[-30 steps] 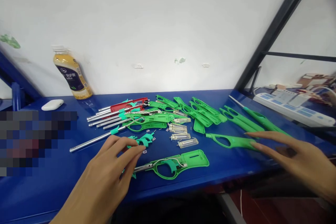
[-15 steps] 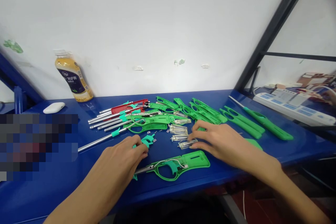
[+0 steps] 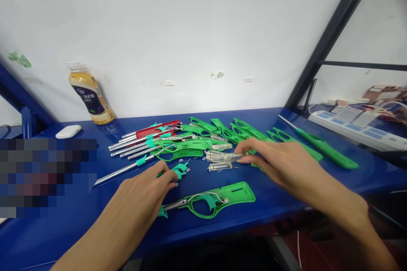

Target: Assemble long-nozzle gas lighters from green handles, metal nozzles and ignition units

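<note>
- While the right hand (image 3: 282, 161) is pinching a clear tube (image 3: 235, 156), left hand (image 3: 144, 187) is curling near teal bits (image 3: 181, 171), can't tell if it's gripping any
- green shell (image 3: 239, 193) is lying right of left hand

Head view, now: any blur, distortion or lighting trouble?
Head view: the clear reservoir in the right hand is smeared, likely motion blur; head view: the dark post slants steeply, perhaps partly wide-angle distortion; head view: white wall bright, area below the blue table very dark; head view: a pixelated patch at left hides detail.
</note>
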